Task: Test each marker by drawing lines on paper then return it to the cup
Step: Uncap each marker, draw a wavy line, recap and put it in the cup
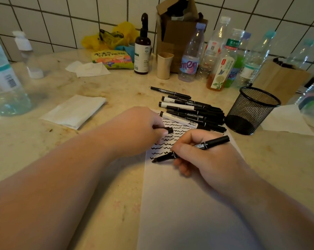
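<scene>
A white sheet of paper [185, 204] lies on the counter, its upper part covered with several rows of black wavy lines. My right hand [203, 156] grips an uncapped black marker [214, 142], its tip touching the paper at the left end of the lowest wavy row. My left hand [140, 130] rests on the paper's upper left and pinches the black cap [168, 130]. Several black and white markers [190, 112] lie in a pile beyond the paper. To their right stands a black mesh cup [252, 110]; no markers show inside it.
Folded white tissues [75, 110] lie to the left, another white sheet [288, 121] at the right. Several plastic bottles [223, 58], a dark pump bottle [142, 49], a beige cup [164, 65], a cardboard box [178, 27] and snack bags [111, 59] line the tiled wall.
</scene>
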Available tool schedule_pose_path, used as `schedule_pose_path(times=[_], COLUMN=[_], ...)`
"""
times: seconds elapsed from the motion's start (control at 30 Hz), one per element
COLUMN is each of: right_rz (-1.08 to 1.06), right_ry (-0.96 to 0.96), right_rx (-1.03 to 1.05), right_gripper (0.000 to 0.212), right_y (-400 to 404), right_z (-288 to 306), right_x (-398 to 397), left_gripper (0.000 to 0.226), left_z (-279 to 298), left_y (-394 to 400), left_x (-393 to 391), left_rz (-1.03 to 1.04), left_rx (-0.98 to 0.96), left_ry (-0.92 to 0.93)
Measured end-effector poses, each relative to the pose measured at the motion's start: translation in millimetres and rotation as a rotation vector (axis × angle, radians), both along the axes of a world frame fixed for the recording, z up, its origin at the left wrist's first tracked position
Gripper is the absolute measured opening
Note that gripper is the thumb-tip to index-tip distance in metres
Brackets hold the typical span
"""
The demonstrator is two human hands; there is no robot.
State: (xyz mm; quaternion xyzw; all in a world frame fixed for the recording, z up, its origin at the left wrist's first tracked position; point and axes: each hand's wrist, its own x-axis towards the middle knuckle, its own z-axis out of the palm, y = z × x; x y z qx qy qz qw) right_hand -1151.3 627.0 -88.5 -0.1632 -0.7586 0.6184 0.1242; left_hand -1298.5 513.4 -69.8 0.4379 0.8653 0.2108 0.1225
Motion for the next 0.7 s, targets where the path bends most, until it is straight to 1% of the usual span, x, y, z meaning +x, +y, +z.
schedule_pose_path(times=[0.23,0.47,0.7], right_rz=[0.000,0.019,-0.042], right_ry=[-0.004,-0.024,-0.025], right_rx=[0.013,0.043,0.065], right_gripper=[0.021,0.016,0.019], right_y=[-1.0,-0.6,3.1], right_z=[-0.1,1.5,1.5], right_x=[-0.7,-0.1,0.4], left_gripper=[0.031,0.034,0.032], left_z=[-2.0,-3.5,-4.9], left_y=[1.1,2.3,2.0], left_x=[-0.4,-1.7,-1.8], left_rz=[0.023,0.032,0.043], left_rx=[0.033,0.038,0.043], left_ry=[0.007,-0.001,-0.009])
